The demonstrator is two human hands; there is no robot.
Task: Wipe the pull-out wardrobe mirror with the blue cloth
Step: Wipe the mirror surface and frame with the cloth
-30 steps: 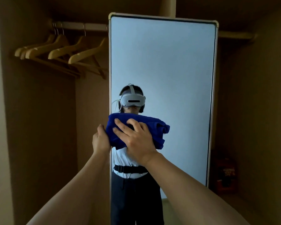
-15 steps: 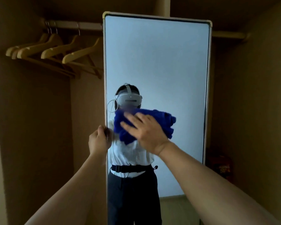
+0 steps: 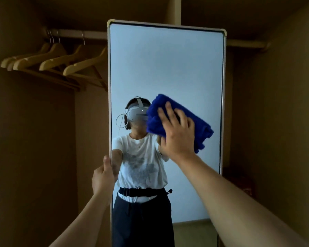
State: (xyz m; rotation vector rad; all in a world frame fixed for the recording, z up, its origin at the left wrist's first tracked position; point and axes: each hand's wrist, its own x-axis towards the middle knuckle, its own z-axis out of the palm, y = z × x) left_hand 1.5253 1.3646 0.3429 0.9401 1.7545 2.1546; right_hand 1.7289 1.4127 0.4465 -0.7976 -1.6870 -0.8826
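The tall pull-out mirror [image 3: 168, 65] in a pale frame stands upright in the middle of the wardrobe. A folded blue cloth [image 3: 198, 125] lies flat against the glass at mid height, right of centre. My right hand [image 3: 177, 134] presses it to the mirror with spread, nearly straight fingers. My left hand [image 3: 103, 177] grips the mirror's left frame edge lower down, thumb on the front. The glass reflects a person in a headset, white shirt and dark trousers.
Several wooden hangers [image 3: 52, 63] hang on a rail [image 3: 78, 33] at the upper left, just beside the mirror's left edge. Brown wardrobe walls close in on both sides. A dark reddish object [image 3: 239, 184] sits low behind the mirror's right edge.
My right hand has slid the blue cloth up and to the right across the glass, from near the left edge to right of centre. My left hand keeps its hold on the frame.
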